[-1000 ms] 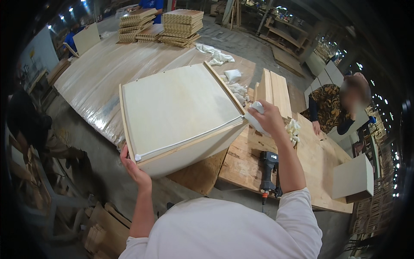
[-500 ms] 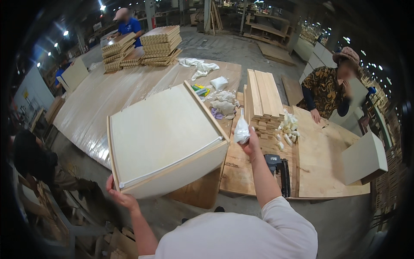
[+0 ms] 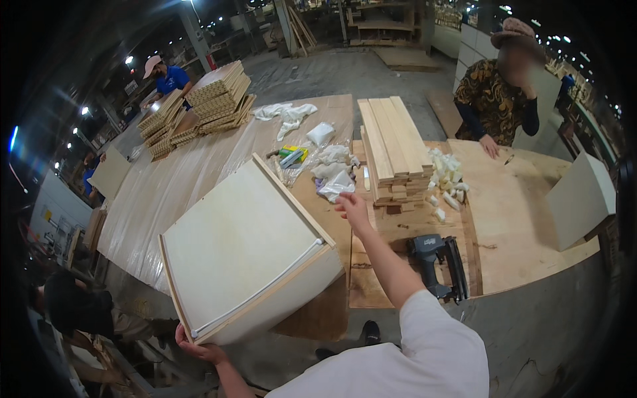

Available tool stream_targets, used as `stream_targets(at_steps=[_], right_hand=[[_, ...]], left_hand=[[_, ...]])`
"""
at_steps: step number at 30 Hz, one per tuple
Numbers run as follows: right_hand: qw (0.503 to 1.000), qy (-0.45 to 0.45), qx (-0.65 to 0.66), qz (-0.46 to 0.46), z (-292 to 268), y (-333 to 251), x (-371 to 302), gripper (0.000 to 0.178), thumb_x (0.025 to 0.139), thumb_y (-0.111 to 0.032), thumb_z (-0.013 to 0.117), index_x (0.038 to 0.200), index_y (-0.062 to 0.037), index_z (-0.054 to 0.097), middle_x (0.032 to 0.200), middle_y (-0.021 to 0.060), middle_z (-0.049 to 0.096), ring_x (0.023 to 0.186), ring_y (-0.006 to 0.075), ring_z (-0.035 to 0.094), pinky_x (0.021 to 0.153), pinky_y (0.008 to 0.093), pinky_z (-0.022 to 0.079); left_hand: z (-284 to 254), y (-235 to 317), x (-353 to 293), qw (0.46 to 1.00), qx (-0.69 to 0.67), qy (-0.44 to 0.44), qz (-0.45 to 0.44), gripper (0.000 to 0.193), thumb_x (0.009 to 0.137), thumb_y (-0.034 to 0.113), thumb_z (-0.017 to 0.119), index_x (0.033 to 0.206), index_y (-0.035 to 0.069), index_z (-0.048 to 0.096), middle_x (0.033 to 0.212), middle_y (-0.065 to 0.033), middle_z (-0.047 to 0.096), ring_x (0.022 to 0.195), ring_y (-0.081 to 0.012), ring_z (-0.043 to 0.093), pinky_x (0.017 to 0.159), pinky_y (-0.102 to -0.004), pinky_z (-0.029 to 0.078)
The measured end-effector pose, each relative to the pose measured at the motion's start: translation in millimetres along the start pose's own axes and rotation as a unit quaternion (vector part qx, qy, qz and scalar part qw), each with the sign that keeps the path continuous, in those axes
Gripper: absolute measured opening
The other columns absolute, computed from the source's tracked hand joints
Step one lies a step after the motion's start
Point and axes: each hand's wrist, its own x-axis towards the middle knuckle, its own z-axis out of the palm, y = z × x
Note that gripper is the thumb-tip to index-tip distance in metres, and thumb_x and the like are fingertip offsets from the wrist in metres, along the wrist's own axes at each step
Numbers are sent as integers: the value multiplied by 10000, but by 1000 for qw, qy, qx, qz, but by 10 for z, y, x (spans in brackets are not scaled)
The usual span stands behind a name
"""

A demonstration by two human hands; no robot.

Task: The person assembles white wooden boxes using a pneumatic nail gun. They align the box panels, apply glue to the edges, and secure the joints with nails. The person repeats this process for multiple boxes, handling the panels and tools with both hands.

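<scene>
A pale wooden box [image 3: 242, 242], shaped like a drawer, tilts in front of me with its broad panel facing up. A white bead [image 3: 269, 286] runs along the panel's near edge, inside the wooden rim. My left hand [image 3: 199, 348] grips the box's near left corner, its fingers partly hidden underneath. Out over the bench, my right hand [image 3: 353, 211] has its fingers apart and holds nothing. Just beyond its fingertips lies a white plastic bag [image 3: 337, 186], against a heap of crumpled rags [image 3: 330, 161].
Stacked wooden slats [image 3: 398, 146] stand right of the rags, beside white foam pieces [image 3: 448, 176]. A black nail gun [image 3: 438, 265] lies near the bench's front edge. One person [image 3: 501, 99] stands across at right; another [image 3: 171, 78] works behind piled panels [image 3: 215, 93]. A pale box [image 3: 584, 199] sits far right.
My right hand has let go of the white bag, which now lies by the rags. The box has lowered slightly in view, still in my left hand.
</scene>
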Motion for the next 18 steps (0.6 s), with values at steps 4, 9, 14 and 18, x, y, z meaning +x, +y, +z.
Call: stream_targets(at_steps=[4,9,14,18], right_hand=[[818,145,-408,-379,-383,-693,-183,307,832,-280,659,1065,-84,617,915,38,631,844,221,622,683,372,499],[680,254,-655,-211,-863,-1504,-34,397,747,-305,726,1029,-47,618,1114,156,565,929,342,575,856,448,489],[661,165,-724,-112,-970,-1688,226,430,711,-277,744,1052,-40,631,1048,173,620,952,341,624,810,444,522],[594,84,-788,-137,-868,-1782,381,334,757,-188,698,1050,-40,640,943,175,675,863,323,678,736,419,548]], left_hand=[[-23,-6,-103,999,-7,28,-43,554,1020,449,222,1162,-25,471,1165,-155,516,1102,-261,501,984,-403,394],[48,-23,-34,999,0,39,-6,561,1020,453,225,1131,-28,491,1161,-150,518,1088,-259,503,977,-397,393],[124,24,-60,998,39,41,-30,550,1027,442,228,1092,-27,509,1129,-151,535,1056,-258,520,966,-395,396],[91,37,-35,993,113,36,15,546,1033,429,223,1060,-27,522,1098,-147,550,1040,-251,526,947,-390,402]])
